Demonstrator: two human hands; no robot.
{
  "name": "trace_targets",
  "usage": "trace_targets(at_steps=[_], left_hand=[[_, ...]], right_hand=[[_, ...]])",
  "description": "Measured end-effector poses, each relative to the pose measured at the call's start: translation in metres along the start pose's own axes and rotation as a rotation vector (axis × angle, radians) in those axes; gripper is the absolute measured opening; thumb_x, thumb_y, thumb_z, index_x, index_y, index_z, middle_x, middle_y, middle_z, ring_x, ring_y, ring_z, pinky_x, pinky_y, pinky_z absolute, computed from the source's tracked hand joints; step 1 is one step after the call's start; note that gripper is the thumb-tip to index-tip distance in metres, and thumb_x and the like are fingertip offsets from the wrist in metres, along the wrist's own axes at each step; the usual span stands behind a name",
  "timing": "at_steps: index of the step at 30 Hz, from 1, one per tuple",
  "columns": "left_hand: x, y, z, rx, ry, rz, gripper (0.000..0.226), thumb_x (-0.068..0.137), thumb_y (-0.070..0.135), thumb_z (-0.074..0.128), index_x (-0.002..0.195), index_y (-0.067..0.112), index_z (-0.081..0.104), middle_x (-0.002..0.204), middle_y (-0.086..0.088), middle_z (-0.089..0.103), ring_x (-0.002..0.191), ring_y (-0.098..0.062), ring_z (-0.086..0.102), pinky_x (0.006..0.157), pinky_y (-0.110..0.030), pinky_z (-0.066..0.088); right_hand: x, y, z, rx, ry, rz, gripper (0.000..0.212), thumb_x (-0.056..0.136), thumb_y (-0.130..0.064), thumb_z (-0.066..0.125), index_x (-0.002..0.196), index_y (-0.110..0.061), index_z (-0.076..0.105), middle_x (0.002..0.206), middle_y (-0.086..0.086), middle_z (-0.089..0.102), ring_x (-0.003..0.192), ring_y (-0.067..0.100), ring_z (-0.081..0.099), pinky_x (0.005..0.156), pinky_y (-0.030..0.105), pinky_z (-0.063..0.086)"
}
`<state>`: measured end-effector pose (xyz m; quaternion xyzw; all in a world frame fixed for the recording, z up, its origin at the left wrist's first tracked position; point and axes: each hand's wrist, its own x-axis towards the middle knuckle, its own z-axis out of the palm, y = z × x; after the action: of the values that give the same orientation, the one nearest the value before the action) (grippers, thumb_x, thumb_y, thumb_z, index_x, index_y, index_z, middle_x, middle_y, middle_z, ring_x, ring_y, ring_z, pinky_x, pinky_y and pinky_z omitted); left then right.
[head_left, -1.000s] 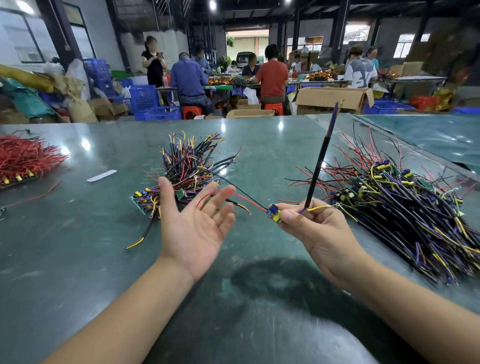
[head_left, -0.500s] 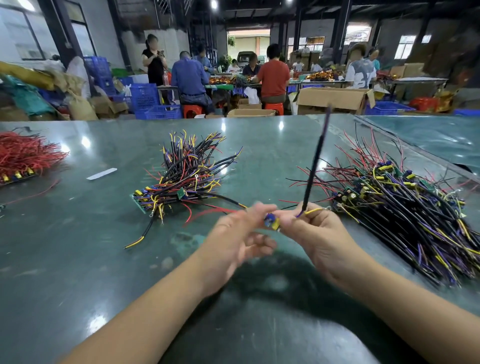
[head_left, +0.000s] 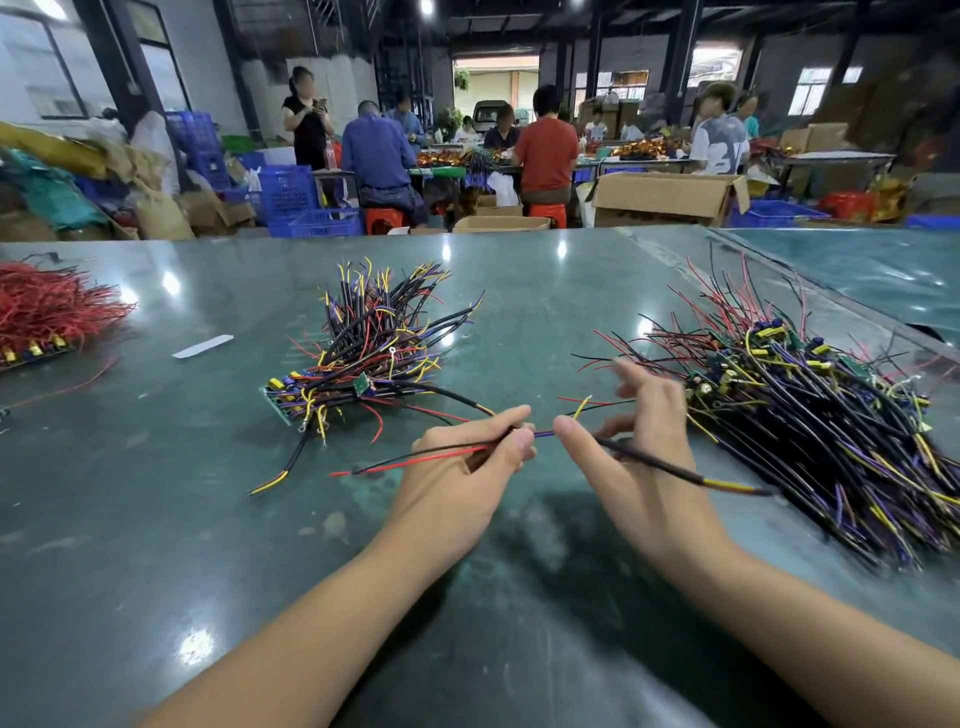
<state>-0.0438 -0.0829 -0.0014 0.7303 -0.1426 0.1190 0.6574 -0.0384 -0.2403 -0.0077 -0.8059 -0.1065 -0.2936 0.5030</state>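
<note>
Left grip (head_left: 462, 467) pinches the harness (head_left: 675, 470) tight between thumb and forefinger, red and black leads trailing left. Right grip (head_left: 639, 457) pinches the black sleeve just beside it, other fingers splayed. The harness is held over the worktop (head_left: 156, 545), between the middle pile (head_left: 363, 353) and the right pile (head_left: 831, 426).

The black sleeved cable (head_left: 675, 470), standing toward 12 o'clock before, now slants toward 4 o'clock in the right grip (head_left: 639, 457). The left grip (head_left: 467, 467), open palm-up earlier, now pinches its other end, leads (head_left: 415, 460) trailing toward 9 o'clock.
</note>
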Motion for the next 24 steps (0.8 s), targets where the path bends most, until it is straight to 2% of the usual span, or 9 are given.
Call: trace_targets(at_steps=[3,8,10,13,15,17,20,22,24], left_hand=[[-0.0014,0.0029,0.0059,-0.100,0.024,-0.002,0.021,0.089,0.006,0.061,0.094,0.025,0.070,0.080,0.005,0.075,0.078,-0.014,0.072,0.070,-0.019,0.055],[-0.0022,0.0051,0.0030,-0.204,0.039,-0.056,0.014,0.091,0.010,0.059,0.089,0.017,0.070,0.077,0.002,0.074,0.073,-0.017,0.072,0.064,-0.019,0.054],[-0.0015,0.0054,0.0013,-0.193,0.039,-0.048,0.014,0.091,0.011,0.058,0.087,0.017,0.070,0.077,0.003,0.073,0.071,-0.015,0.071,0.065,-0.019,0.055],[-0.0016,0.0051,0.0022,-0.172,0.032,-0.049,0.013,0.091,0.012,0.059,0.086,0.017,0.070,0.078,0.001,0.073,0.069,-0.013,0.070,0.064,-0.020,0.055],[-0.0020,0.0043,0.0022,-0.177,0.033,-0.062,0.013,0.091,0.012,0.059,0.086,0.016,0.070,0.079,0.000,0.073,0.067,-0.013,0.069,0.063,-0.019,0.054],[-0.0019,0.0030,0.0010,-0.176,0.035,-0.075,0.012,0.091,0.011,0.059,0.086,0.015,0.069,0.076,0.002,0.073,0.066,-0.013,0.070,0.062,-0.017,0.054],[-0.0014,0.0013,-0.0002,-0.162,0.047,-0.093,0.013,0.091,0.009,0.058,0.084,0.015,0.068,0.071,0.005,0.072,0.064,-0.011,0.069,0.061,-0.016,0.053],[-0.0012,0.0010,-0.0003,-0.155,0.054,-0.095,0.013,0.091,0.009,0.058,0.084,0.015,0.068,0.071,0.006,0.072,0.064,-0.010,0.069,0.061,-0.015,0.053],[-0.0014,0.0014,-0.0003,-0.133,0.045,-0.086,0.013,0.091,0.009,0.058,0.085,0.016,0.068,0.071,0.007,0.072,0.065,-0.009,0.069,0.062,-0.016,0.053]], right_hand=[[0.0037,-0.0015,-0.0034,-0.023,0.077,-0.056,0.047,0.076,-0.026,0.077,0.109,-0.025,0.044,0.105,-0.017,0.039,0.080,0.003,0.052,0.070,0.010,0.042],[0.0061,-0.0043,-0.0031,0.054,0.003,-0.094,0.016,0.076,-0.018,0.077,0.074,-0.013,0.061,0.077,-0.006,0.059,0.072,0.010,0.057,0.066,0.020,0.045],[0.0061,-0.0048,-0.0031,0.080,-0.012,-0.102,0.015,0.077,-0.015,0.076,0.072,-0.008,0.063,0.077,-0.006,0.061,0.075,0.010,0.058,0.069,0.023,0.047],[0.0063,-0.0050,-0.0030,0.060,0.001,-0.128,0.011,0.076,-0.010,0.076,0.075,-0.005,0.066,0.087,-0.005,0.063,0.085,0.005,0.060,0.077,0.018,0.047],[0.0059,-0.0049,-0.0029,0.096,-0.024,-0.054,0.008,0.078,-0.013,0.075,0.075,-0.009,0.069,0.086,-0.009,0.067,0.084,0.002,0.063,0.076,0.015,0.048],[0.0063,-0.0047,-0.0047,0.126,-0.102,0.091,0.010,0.080,-0.023,0.073,0.072,-0.017,0.071,0.075,-0.014,0.069,0.071,-0.003,0.062,0.068,0.013,0.046],[0.0075,0.0003,-0.0089,0.045,-0.292,0.203,0.018,0.080,-0.033,0.073,0.070,-0.018,0.071,0.057,-0.010,0.061,0.055,0.000,0.050,0.056,0.016,0.038],[0.0071,0.0006,-0.0085,0.093,-0.361,0.274,0.015,0.079,-0.027,0.075,0.072,-0.014,0.071,0.061,-0.002,0.065,0.060,0.005,0.053,0.059,0.020,0.043],[0.0052,-0.0011,-0.0061,0.351,-0.376,0.420,0.010,0.081,-0.014,0.072,0.078,-0.005,0.070,0.072,0.008,0.071,0.069,0.010,0.062,0.065,0.018,0.051]])
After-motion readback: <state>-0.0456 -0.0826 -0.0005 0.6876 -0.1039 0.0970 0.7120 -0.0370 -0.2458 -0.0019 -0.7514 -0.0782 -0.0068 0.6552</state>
